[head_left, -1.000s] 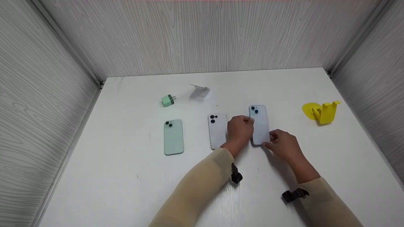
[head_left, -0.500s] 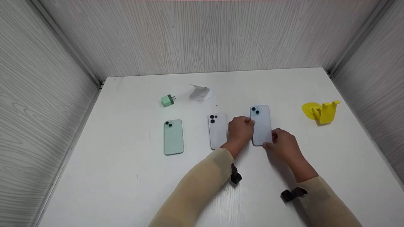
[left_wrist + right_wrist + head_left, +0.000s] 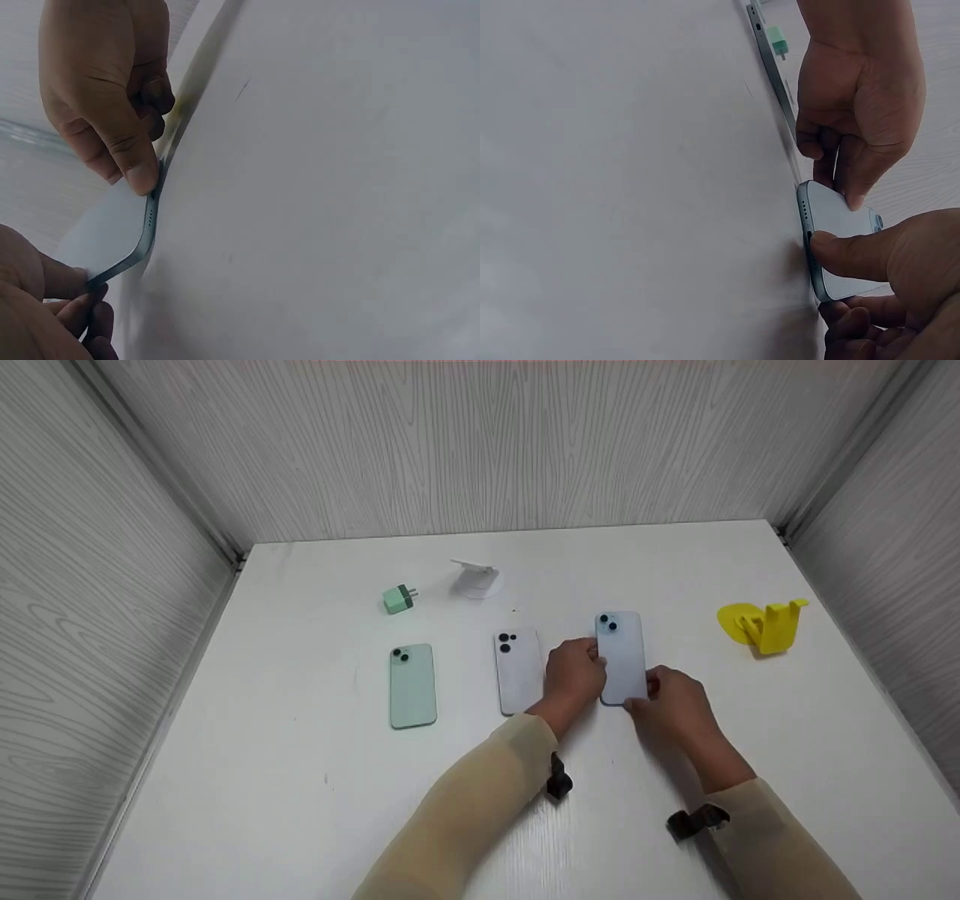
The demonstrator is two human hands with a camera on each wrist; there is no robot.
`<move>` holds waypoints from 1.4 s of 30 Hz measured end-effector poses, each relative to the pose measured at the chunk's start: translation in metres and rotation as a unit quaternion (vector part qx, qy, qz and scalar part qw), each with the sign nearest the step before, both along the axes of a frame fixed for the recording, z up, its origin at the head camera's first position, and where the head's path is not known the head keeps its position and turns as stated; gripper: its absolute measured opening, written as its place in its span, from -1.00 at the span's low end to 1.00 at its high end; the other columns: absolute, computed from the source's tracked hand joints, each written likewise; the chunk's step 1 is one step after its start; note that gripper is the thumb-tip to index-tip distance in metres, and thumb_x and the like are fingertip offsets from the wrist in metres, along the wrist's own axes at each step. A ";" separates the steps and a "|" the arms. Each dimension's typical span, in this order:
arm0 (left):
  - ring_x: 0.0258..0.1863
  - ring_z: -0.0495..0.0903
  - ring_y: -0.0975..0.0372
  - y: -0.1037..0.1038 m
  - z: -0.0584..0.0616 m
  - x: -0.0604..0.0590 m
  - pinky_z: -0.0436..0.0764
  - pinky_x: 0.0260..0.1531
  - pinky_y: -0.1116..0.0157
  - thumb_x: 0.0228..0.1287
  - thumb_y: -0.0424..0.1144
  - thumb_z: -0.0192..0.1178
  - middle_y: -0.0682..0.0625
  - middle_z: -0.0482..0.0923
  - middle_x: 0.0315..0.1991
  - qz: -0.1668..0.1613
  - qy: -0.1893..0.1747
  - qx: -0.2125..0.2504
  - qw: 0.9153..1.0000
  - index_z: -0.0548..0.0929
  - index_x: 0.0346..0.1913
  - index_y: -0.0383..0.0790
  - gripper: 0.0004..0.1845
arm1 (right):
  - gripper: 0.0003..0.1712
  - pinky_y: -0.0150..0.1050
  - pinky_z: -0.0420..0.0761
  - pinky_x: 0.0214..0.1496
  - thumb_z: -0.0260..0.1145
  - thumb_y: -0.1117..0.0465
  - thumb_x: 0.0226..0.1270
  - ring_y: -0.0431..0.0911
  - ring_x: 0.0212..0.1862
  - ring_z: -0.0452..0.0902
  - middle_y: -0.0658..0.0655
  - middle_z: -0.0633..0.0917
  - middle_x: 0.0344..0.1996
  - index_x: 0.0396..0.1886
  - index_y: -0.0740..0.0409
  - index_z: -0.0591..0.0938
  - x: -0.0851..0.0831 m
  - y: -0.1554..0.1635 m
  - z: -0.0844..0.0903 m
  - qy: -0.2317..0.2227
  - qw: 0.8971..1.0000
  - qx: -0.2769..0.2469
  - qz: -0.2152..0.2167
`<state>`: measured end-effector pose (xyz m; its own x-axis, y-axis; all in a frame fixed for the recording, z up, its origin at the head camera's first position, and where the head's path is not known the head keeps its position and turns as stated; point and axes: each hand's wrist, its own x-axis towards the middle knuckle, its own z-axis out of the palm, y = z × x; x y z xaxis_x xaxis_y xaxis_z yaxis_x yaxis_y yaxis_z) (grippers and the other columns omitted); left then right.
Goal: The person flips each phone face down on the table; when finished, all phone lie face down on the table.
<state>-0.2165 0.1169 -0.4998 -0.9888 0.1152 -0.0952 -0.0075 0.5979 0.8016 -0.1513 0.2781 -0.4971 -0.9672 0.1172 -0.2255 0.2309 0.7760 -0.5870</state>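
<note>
A light blue phone lies back up on the white table, and both hands are on it. My left hand pinches its left edge with curled fingers. My right hand pinches its near right corner, thumb on the bottom edge by the speaker holes. In the right wrist view the blue phone rests flat under both hands. The left wrist view shows the blue phone edge-on between the two hands.
A white phone lies just left of my left hand, and a green phone lies farther left. Behind them sit a green charger plug and a white stand. A yellow stand sits at the right. Grey walls enclose the table.
The blue phone has shifted slightly to the right and now lies straighter. Both hands stayed on it and moved with it.
</note>
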 end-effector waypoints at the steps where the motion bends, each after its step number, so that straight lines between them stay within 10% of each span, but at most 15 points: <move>1: -0.13 0.69 0.33 0.000 0.000 0.000 0.68 -0.09 0.33 0.58 -0.27 0.30 0.09 0.85 -0.05 -0.006 0.005 -0.010 1.000 0.84 0.13 -0.10 -0.79 | -0.38 0.13 0.65 0.21 0.50 0.12 0.46 0.20 0.07 0.62 0.40 0.73 0.06 0.32 0.45 0.58 0.000 0.000 0.000 0.002 1.000 0.003 0.001; 12: -0.20 0.69 0.28 -0.002 -0.003 0.002 0.68 -0.16 0.29 0.58 -0.27 0.29 0.03 0.83 -0.13 -0.048 0.037 -0.089 0.994 0.80 0.03 -0.13 -0.87 | -0.38 0.15 0.66 0.24 0.50 0.13 0.46 0.22 0.08 0.64 0.42 0.74 0.05 0.32 0.48 0.62 -0.002 -0.002 0.001 0.004 1.000 0.015 0.005; 21: 0.19 0.79 0.13 -0.002 -0.004 0.006 0.71 0.24 0.21 0.59 -0.20 0.28 -0.01 0.83 0.16 -0.057 0.072 -0.162 0.982 0.71 0.41 -0.14 -0.58 | -0.35 0.14 0.66 0.23 0.48 0.11 0.45 0.20 0.07 0.62 0.40 0.74 0.06 0.34 0.48 0.60 -0.001 -0.003 0.000 0.008 1.000 0.010 0.003; 42: 0.15 0.78 0.16 -0.009 -0.008 0.004 0.70 0.23 0.24 0.54 -0.24 0.30 0.05 0.85 0.13 -0.067 0.098 -0.171 0.978 0.74 0.38 -0.08 -0.58 | -0.34 0.19 0.65 0.26 0.48 0.12 0.47 0.24 0.09 0.62 0.44 0.72 0.06 0.34 0.52 0.58 -0.005 -0.003 0.002 0.009 1.000 0.026 0.014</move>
<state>-0.2124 0.1075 -0.5076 -0.9703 0.2387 0.0393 0.2225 0.8169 0.5322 -0.1564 0.2755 -0.4955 -0.9739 0.1015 -0.2031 0.1992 0.8114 -0.5496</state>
